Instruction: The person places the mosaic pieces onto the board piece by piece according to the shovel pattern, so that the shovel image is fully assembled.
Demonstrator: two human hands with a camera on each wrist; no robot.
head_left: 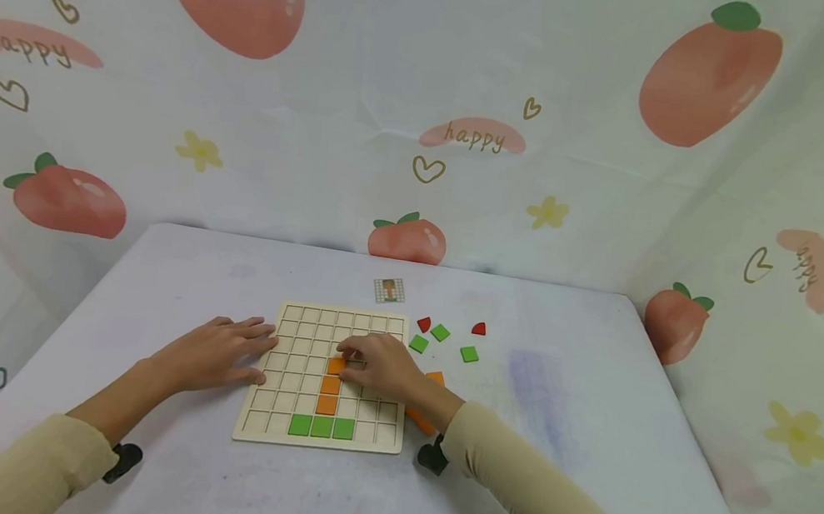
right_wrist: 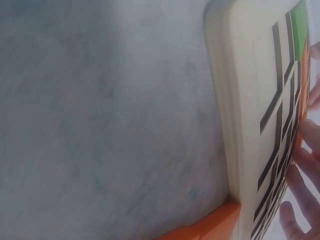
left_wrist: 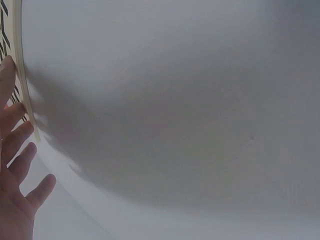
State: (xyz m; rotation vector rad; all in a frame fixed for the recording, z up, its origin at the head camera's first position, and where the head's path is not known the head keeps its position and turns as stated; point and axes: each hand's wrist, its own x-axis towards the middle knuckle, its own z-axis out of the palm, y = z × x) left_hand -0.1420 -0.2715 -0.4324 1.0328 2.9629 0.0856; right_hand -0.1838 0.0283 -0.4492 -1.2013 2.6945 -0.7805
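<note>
Head view: left hand (head_left: 215, 352) lay spread on board (head_left: 291, 381) edge. Right hand (head_left: 384, 363) bent by top orange tile (head_left: 336, 365), between hands; I couldn't tell if pinching. Looked light, stiff, maybe slippery; edges seemed best grip.

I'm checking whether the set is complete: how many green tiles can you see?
6: three green tiles side by side in the nearest row of the board, three loose ones on the table to its right. The right hand may hide others.
</note>
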